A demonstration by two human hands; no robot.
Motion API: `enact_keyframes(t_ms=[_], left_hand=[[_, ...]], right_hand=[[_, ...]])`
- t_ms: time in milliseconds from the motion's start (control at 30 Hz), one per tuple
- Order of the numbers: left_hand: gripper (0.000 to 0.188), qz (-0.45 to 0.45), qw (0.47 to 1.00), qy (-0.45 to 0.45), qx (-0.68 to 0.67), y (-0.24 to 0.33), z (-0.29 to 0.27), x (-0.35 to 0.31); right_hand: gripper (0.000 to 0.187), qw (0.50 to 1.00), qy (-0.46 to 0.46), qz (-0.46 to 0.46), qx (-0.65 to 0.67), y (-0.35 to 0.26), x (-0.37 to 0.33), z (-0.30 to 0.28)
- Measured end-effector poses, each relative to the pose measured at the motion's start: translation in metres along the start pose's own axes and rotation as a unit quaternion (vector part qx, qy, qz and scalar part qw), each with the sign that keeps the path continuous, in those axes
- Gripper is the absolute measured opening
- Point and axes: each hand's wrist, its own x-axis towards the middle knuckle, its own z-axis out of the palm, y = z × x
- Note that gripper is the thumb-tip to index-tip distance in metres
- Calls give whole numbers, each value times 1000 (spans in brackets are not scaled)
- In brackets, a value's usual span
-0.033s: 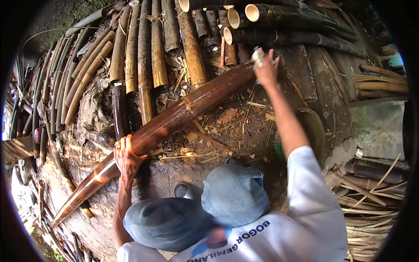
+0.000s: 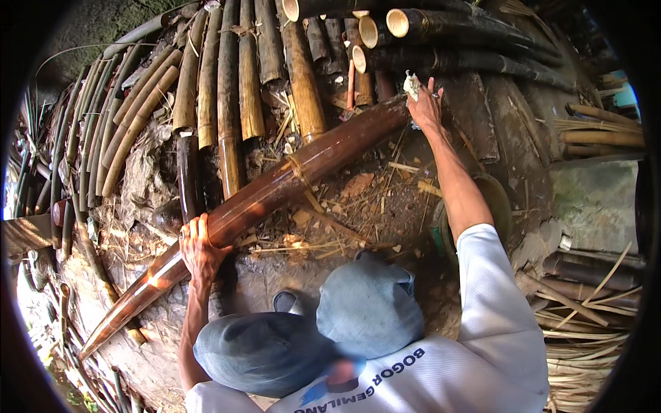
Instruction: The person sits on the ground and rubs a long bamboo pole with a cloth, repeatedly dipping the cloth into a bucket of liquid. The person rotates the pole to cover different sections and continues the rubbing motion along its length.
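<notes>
A long, glossy dark-brown bamboo pole point(image 2: 258, 191) lies slantwise in front of me, from the lower left up to the right, with a ringed joint near its middle. My left hand point(image 2: 200, 248) grips the pole left of that joint, fingers over its top and thumb stretched along the near side. At the pole's upper right end is my right hand point(image 2: 425, 111), closed around a crumpled whitish cloth point(image 2: 411, 85). Part of the cloth is hidden in the palm. Whether it touches the pole, I cannot tell.
Several bamboo poles point(image 2: 228, 89) lie side by side beyond the pole. Cut dark bamboo point(image 2: 468, 58) is stacked at the far right. A round bucket point(image 2: 497, 199) stands beside my right forearm. Wood chips and strips point(image 2: 358, 206) litter the ground, and thin split strips point(image 2: 585, 365) pile up at the lower right.
My right hand, with the cloth, has shifted slightly to the right at the pole's far end. My left hand stays in place on the pole.
</notes>
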Motion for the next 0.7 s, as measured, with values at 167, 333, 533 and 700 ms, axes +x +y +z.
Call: enact_keyframes(t_ms=[167,333,533,700], left_hand=[[108,-43,998,9,47,-12,-7,-22],[110,-13,999,31,4,-18,15,-18],[110,-10,999,40,-7,11,26,-8],[96,60,983,161,64,-13,25,-36]], right_hand=[[70,969,-173,122,129,-154,-54,-19],[57,966,-10,-165,198,-171,-100,21],[50,998,10,6,-61,49,19,-15],[53,991,-108,8,83,-140,-70,0]])
